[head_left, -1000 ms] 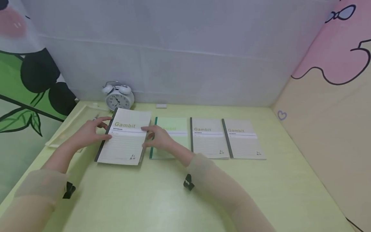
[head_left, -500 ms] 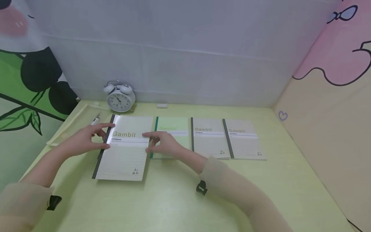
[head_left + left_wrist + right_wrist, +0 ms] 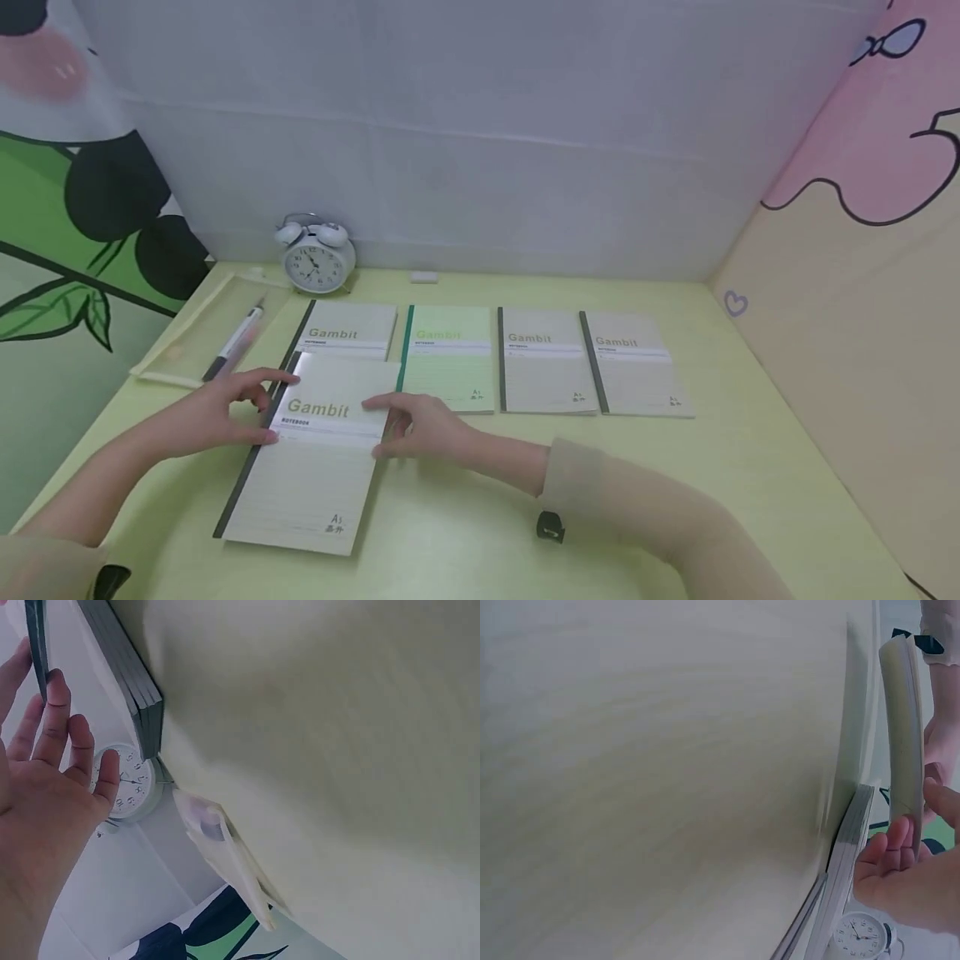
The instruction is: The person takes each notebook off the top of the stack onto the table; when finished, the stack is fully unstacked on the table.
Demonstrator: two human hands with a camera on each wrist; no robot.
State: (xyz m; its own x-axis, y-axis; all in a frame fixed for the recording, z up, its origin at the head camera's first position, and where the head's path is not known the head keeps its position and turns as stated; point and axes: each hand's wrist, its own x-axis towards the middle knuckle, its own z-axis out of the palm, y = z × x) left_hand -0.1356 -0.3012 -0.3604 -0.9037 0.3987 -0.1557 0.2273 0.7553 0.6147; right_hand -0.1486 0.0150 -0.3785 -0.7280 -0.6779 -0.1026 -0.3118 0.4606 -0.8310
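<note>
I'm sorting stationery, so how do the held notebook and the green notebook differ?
The held notebook is whitish and dark-spined, while the green notebook is pale green and green-spined. The held notebook is raised off the table; the green notebook lies flat on it. Both covers read Gambit.

head cam: pretty bright, flat and kinda hazy, pale sheen on the table [image 3: 450, 542], soft shadow left of the held notebook [image 3: 315, 475] | wrist cams: dimmer, greyer, table all smeary, maybe motion blur, can't really tell | tiny cover print [image 3: 333, 432]: total mush | side walls [image 3: 840, 333]: leaning outward, very wide-angle
</note>
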